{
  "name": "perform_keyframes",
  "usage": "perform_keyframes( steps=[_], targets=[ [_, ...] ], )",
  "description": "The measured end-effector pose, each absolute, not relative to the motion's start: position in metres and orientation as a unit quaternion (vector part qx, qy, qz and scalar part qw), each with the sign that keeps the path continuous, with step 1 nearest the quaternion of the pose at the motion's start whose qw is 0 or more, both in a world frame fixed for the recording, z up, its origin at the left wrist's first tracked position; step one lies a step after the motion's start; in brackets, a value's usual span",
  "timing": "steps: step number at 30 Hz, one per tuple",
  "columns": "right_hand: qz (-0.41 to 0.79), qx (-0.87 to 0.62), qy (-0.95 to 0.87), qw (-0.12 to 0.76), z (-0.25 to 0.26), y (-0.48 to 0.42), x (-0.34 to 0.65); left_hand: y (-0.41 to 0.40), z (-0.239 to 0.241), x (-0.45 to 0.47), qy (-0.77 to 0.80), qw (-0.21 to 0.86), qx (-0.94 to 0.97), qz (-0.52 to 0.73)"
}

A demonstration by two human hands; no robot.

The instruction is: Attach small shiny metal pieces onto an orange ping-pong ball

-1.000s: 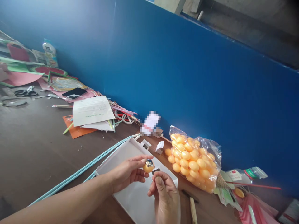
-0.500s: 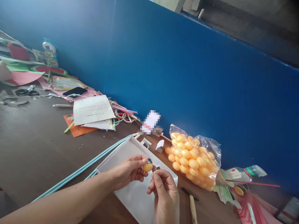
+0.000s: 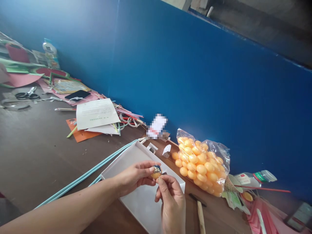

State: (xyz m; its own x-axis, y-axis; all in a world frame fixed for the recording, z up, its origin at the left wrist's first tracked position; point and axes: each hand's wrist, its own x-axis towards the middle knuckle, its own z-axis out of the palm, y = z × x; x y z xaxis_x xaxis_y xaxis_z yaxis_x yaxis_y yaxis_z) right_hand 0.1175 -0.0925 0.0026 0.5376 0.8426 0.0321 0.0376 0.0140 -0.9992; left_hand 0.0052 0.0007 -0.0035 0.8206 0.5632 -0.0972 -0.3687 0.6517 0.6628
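Observation:
My left hand (image 3: 136,177) pinches a small orange ball (image 3: 156,175) between thumb and fingers; shiny silver, mirror-like material covers its upper side. Close against the ball's right side is my right hand (image 3: 170,195), its thumb and forefinger pressed together. A small dark piece shows just behind those fingertips, but what they grip is too small to make out. Both hands are above a shallow white tray (image 3: 143,208). To the right lies a clear plastic bag (image 3: 223,152) full of orange balls (image 3: 201,169), with a hammer (image 3: 201,214) in front of it.
Light-blue tubes (image 3: 80,180) run along the tray's left side. Papers (image 3: 97,113), a phone (image 3: 77,95) and scissors (image 3: 26,95) lie at the left. A plastic bottle (image 3: 255,178) and pink material (image 3: 263,214) are at the right. A blue partition (image 3: 170,65) stands behind the table.
The ball in my left hand has shifted slightly right and turned, so more silver shows. My right fingertips have come up against it.

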Motion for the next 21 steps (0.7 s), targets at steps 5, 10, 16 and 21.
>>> perform_keyframes(
  steps=[5,10,16,21],
  targets=[
    [0.330,-0.622,-0.340,0.623,0.0004,-0.0927,0.1184,0.0007,-0.0026,0.0050,0.150,0.892,0.337,0.261],
    [0.341,-0.610,-0.321,0.639,0.0025,-0.0920,0.1178,0.0005,-0.0028,0.0045,0.148,0.883,0.357,0.268],
    [0.363,-0.591,-0.307,0.651,0.0023,-0.0919,0.1179,-0.0004,-0.0022,0.0041,0.146,0.874,0.371,0.277],
    [0.383,-0.580,-0.295,0.656,-0.0012,-0.0911,0.1201,-0.0001,-0.0033,0.0043,0.144,0.870,0.381,0.280]
  ],
)
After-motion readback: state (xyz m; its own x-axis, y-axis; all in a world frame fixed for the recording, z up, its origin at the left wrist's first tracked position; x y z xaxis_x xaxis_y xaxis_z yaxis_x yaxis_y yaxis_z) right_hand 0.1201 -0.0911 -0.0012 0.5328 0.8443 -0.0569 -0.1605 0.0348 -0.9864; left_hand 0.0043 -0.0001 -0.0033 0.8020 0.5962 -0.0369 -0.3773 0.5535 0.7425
